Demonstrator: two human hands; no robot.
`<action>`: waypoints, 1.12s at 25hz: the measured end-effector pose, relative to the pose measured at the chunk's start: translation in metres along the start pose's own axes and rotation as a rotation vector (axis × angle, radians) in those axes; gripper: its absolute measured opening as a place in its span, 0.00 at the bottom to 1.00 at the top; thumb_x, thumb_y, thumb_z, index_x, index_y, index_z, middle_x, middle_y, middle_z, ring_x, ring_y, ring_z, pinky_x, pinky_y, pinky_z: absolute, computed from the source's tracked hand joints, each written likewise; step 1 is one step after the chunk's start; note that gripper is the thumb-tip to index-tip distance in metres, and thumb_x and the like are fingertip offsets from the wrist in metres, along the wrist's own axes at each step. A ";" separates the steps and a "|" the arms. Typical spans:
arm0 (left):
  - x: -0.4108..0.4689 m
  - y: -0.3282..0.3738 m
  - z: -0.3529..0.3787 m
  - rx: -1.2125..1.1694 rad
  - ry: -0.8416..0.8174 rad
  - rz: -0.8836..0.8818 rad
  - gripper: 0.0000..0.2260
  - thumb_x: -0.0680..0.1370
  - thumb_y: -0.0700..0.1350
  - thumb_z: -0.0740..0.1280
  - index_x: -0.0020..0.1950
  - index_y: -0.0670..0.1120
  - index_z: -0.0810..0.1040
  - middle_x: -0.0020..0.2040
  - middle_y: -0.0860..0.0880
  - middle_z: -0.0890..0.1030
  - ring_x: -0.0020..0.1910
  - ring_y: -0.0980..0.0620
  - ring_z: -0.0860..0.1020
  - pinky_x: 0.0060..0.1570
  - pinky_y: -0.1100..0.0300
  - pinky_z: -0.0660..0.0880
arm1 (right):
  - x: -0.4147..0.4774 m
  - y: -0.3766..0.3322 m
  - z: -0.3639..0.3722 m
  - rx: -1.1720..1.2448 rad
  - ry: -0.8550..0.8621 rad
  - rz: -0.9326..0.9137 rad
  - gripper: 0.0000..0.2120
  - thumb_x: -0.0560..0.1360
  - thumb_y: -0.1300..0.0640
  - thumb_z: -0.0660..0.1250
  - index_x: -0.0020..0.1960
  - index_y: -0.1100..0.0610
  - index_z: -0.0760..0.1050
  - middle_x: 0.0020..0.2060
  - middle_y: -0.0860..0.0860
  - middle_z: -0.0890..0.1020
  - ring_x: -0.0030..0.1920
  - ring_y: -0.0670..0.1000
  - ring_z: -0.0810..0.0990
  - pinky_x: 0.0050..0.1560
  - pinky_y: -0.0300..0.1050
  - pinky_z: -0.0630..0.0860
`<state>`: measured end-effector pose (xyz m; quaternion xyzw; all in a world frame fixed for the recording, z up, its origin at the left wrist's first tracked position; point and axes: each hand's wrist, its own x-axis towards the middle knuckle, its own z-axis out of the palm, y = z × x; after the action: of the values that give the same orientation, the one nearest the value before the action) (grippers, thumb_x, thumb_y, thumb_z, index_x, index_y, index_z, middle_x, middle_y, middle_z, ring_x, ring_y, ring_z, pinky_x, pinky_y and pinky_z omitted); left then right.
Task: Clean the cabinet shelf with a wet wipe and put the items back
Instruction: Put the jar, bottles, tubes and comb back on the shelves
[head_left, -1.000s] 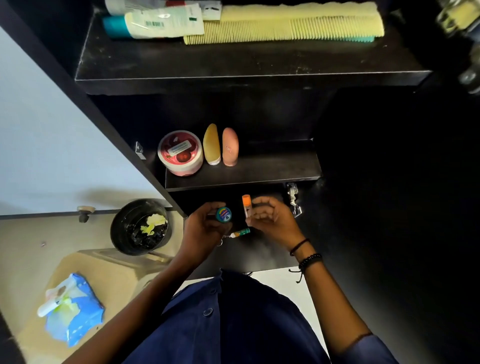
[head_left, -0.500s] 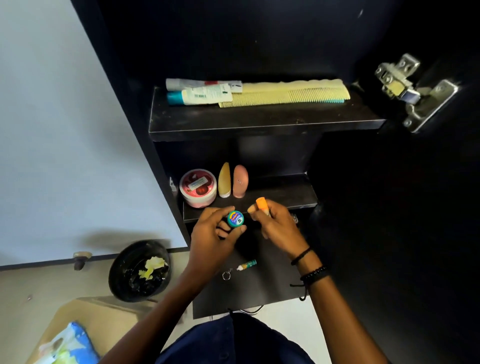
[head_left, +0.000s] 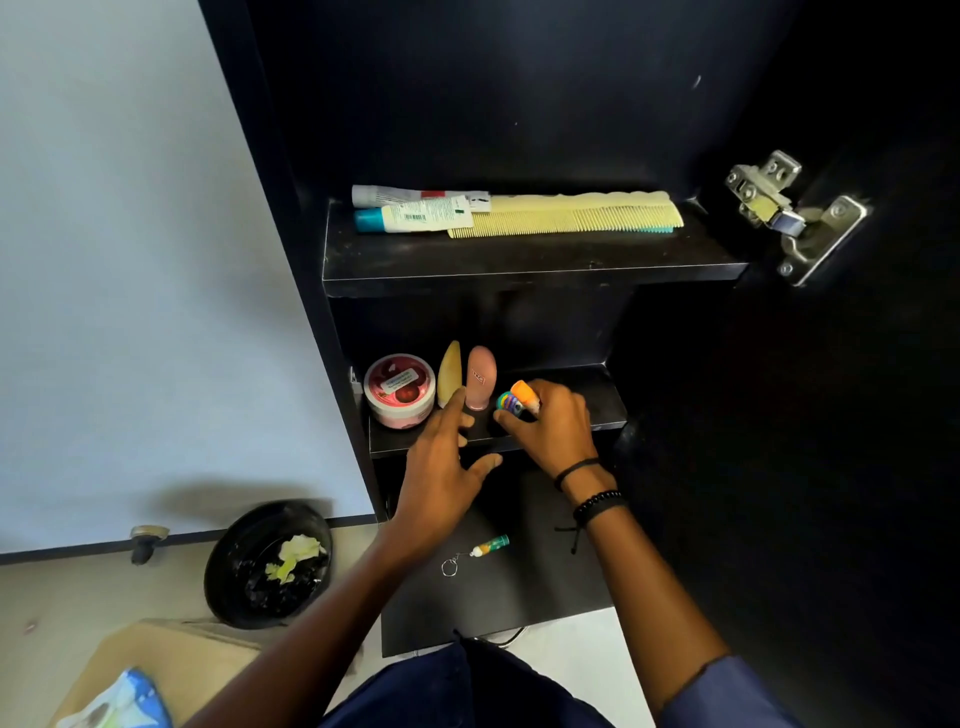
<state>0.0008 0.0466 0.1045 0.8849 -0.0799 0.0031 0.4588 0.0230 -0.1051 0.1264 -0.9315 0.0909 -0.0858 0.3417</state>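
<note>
Gripping round tin (head_left: 510, 402) and orange tube (head_left: 523, 391) together in right hand (head_left: 556, 434) over the lower shelf (head_left: 602, 400) at frame centre, with left hand (head_left: 441, 473) open, outstretched right beside the upright pink bottle (head_left: 481, 376), could well topple it.

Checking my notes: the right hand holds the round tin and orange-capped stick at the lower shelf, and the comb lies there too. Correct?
Only the comb is wrong: the head view shows it on the upper shelf. The right hand does hold tin and stick.
</note>
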 end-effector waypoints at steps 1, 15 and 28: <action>-0.001 -0.001 -0.001 0.013 -0.007 0.000 0.38 0.69 0.46 0.76 0.75 0.50 0.62 0.55 0.52 0.76 0.44 0.58 0.73 0.47 0.62 0.75 | 0.006 0.004 0.004 -0.024 0.007 0.004 0.10 0.66 0.51 0.75 0.40 0.54 0.77 0.37 0.52 0.81 0.40 0.53 0.80 0.34 0.38 0.66; -0.009 0.053 -0.038 -0.060 0.144 0.223 0.27 0.75 0.43 0.70 0.72 0.48 0.65 0.69 0.50 0.71 0.66 0.55 0.71 0.63 0.60 0.73 | -0.032 -0.031 -0.038 0.440 0.112 -0.063 0.06 0.76 0.60 0.64 0.50 0.57 0.68 0.32 0.48 0.72 0.31 0.41 0.71 0.33 0.35 0.71; 0.026 0.189 -0.151 -0.059 0.529 0.724 0.21 0.76 0.38 0.69 0.68 0.45 0.72 0.60 0.51 0.76 0.58 0.57 0.75 0.56 0.63 0.75 | -0.009 -0.168 -0.170 0.688 0.407 -0.444 0.10 0.73 0.55 0.71 0.53 0.54 0.79 0.41 0.51 0.82 0.43 0.49 0.81 0.45 0.48 0.81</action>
<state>0.0100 0.0586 0.3473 0.7553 -0.2645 0.3872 0.4578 -0.0049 -0.0824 0.3628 -0.7250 -0.0793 -0.3632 0.5797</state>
